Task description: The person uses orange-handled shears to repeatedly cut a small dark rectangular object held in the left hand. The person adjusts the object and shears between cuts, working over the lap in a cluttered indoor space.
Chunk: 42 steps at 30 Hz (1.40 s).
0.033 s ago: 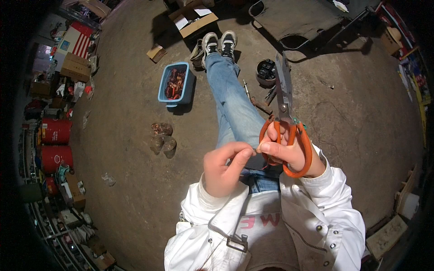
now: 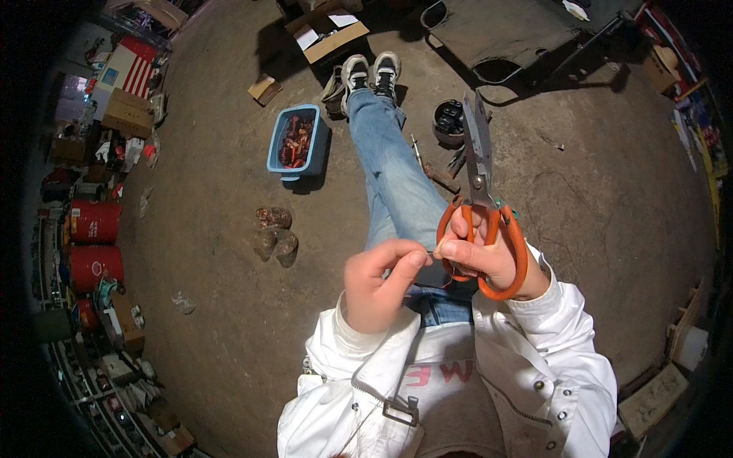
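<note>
My right hand (image 2: 492, 258) has large scissors (image 2: 479, 145) with orange handles in its grip, the metal blades pointing away from me. Its thumb and a finger also pinch one end of a thin, wire-like strand (image 2: 431, 254). Close beside it on the left, my left hand (image 2: 374, 286) is closed, thumb against forefinger, on the strand's other end. Only a short bit of the strand shows between the fingertips. Both hands are above my lap, over my jeans (image 2: 397, 172).
Left of my legs stands a blue tub (image 2: 272, 149) holding copper-coloured coils, with several dark lumps (image 2: 275, 233) nearer me. On the right are a hammer (image 2: 441, 180) and a round container (image 2: 444, 140) of black parts. Red drums (image 2: 96, 266) line the left; an open carton (image 2: 336, 44) stands ahead.
The scissors' blade tips have shifted slightly left, and the blades look a little further apart. Both hands hold nearly the same place.
</note>
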Each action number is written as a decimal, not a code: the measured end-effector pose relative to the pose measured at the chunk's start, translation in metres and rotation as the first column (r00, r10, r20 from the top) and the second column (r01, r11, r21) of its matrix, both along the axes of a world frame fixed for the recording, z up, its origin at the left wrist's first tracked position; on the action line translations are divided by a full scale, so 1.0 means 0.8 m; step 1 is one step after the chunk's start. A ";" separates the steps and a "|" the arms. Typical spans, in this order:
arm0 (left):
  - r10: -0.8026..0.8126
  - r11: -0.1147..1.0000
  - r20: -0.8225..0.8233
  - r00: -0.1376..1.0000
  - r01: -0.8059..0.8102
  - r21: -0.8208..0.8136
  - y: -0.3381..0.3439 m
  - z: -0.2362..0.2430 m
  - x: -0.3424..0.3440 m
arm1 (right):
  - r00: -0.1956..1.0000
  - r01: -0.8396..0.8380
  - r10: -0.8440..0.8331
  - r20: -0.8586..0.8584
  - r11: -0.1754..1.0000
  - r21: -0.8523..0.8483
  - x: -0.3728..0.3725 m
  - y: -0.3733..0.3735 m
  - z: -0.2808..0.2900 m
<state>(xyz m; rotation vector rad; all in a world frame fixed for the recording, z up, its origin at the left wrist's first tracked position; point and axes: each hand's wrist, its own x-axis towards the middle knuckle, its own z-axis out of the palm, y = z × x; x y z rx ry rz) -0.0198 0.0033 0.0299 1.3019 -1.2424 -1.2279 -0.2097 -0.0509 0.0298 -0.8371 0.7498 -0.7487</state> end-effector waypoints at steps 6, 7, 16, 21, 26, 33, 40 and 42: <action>0.034 0.974 -0.344 0.938 0.045 0.221 -0.004 -0.002 -0.004 | 1.000 -0.010 0.009 0.024 0.997 0.073 0.002 -0.002 -0.013; 0.037 0.968 -0.369 0.929 0.058 0.243 -0.005 -0.002 -0.004 | 1.000 -0.009 0.009 -0.002 0.999 0.052 0.002 -0.002 -0.015; -0.074 0.953 -0.466 0.882 0.201 0.228 -0.013 -0.007 0.006 | 0.993 0.080 -0.086 0.080 0.995 0.067 0.005 -0.006 -0.016; -0.198 0.980 0.005 0.980 0.198 0.008 -0.013 -0.008 0.009 | 0.982 0.136 -0.146 0.123 0.987 0.084 -0.009 -0.012 -0.015; -0.167 0.982 0.172 0.971 0.180 -0.062 -0.017 -0.005 0.022 | 0.963 0.245 -0.247 0.107 0.969 0.031 -0.024 -0.021 -0.013; -0.194 0.950 0.267 0.944 0.249 -0.188 -0.018 0.002 0.019 | 0.977 0.212 -0.207 0.058 0.971 -0.108 -0.024 -0.017 -0.012; -0.199 0.927 0.237 0.951 0.261 -0.268 -0.017 0.002 0.013 | 0.967 0.251 -0.242 0.080 0.956 -0.150 -0.020 -0.007 -0.011; -0.177 0.932 0.251 0.952 0.244 -0.267 -0.016 0.004 0.010 | 0.975 0.218 -0.205 0.089 0.957 -0.189 -0.021 -0.005 -0.011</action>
